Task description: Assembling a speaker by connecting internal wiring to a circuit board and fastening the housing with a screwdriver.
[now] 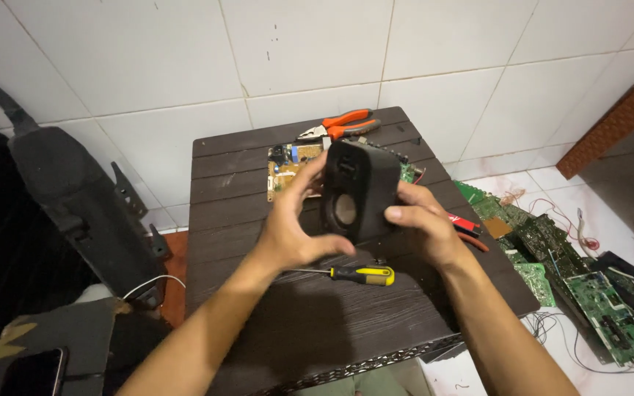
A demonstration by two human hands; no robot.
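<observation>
Speaker housing [357, 189], black and boxy with a round opening in its near face, is held up between both hands over the dark slatted table [258, 220]. It is clasped from one side by the left hand [295, 224], fingers curled along the edge and thumb tucked beneath; the other side is gripped by the right hand [423, 224], whose thumb is laid across the front. The back of the housing and most fingertips are hidden behind it.

Just below the hands a screwdriver [357, 275] with a yellow and black handle is laid flat, its shaft partly covered by the left wrist. Beyond the hands, orange-handled pliers [343, 125] are seen at the far edge, and a tan circuit board [291, 167] is partly blocked by the housing. A red-handled tool [467, 229] is mostly concealed by the right hand. On the floor to the right, green circuit boards [596, 301] are piled, their details hard to make out.
</observation>
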